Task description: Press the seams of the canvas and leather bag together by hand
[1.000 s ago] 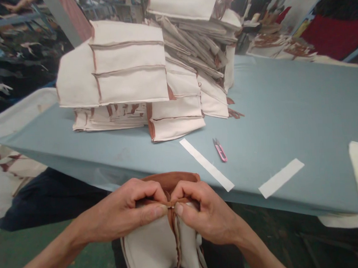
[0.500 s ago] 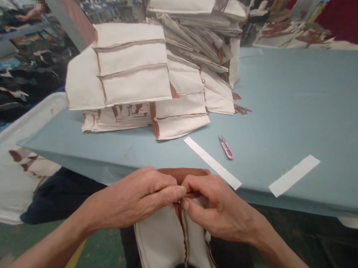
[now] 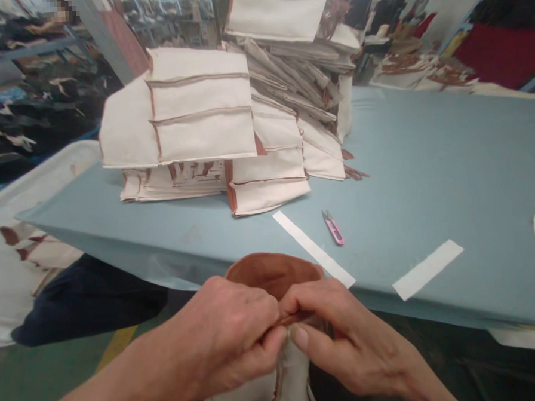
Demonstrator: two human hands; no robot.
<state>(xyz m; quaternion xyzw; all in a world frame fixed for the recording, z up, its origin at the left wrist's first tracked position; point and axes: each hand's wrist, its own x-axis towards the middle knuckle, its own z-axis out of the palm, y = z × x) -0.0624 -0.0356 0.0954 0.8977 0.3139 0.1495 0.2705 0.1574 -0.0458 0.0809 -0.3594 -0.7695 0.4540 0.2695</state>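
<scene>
Both of my hands pinch the top edge of a cream canvas bag with a brown lining, held below the near edge of the table. My left hand is closed on the brown rim from the left. My right hand is closed on the same rim from the right, thumb pressed against the seam. The two hands touch each other at the seam. The bag's mouth stands open behind my fingers, showing the brown inside.
A grey-blue table carries tall stacks of folded cream bags at the back left. Pink thread snips and two white strips lie near the front edge. More cream fabric lies to the left.
My hands have closed tighter over the rim and the bag's mouth has opened wider, showing more brown lining. The view has shifted slightly.
</scene>
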